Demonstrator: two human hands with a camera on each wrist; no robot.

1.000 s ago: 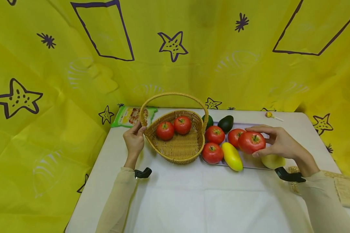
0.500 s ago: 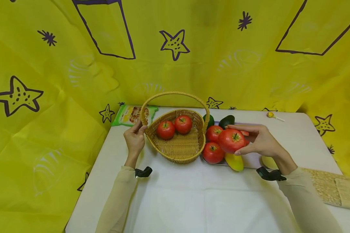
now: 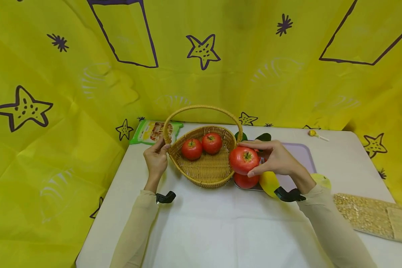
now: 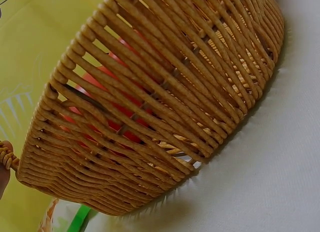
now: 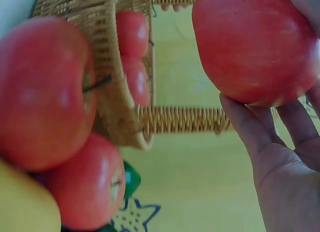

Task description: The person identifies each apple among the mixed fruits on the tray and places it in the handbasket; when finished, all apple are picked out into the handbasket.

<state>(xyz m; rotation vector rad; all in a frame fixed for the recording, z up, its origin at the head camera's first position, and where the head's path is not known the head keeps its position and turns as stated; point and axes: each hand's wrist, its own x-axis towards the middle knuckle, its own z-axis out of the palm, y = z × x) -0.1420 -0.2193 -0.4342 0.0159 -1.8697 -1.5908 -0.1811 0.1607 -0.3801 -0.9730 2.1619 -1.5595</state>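
Observation:
My left hand [image 3: 156, 160] holds the wicker basket [image 3: 204, 170] at the left foot of its arched handle. Two red apples [image 3: 192, 149] lie side by side inside, toward the back left. In the left wrist view red fruit shows through the basket's woven wall [image 4: 165, 92]. My right hand [image 3: 277, 160] grips another red apple [image 3: 243, 160] between thumb and fingers, right at the basket's right rim and above the fruit on the tray. In the right wrist view this apple [image 5: 255, 47] is up beside the handle, with more apples [image 5: 45, 92] below.
A lilac tray [image 3: 303, 156] right of the basket bears apples, a yellow mango [image 3: 268, 182] and dark green avocados [image 3: 264, 137], partly hidden by my right hand. Around it lie a pale yellow round fruit [image 3: 321, 180], a lollipop [image 3: 316, 134], a grain bag [image 3: 365, 216] and a green packet [image 3: 150, 132].
My right hand has carried the apple leftward from over the tray's middle to the basket's right rim. My left hand stays on the basket, and the apples inside have not moved.

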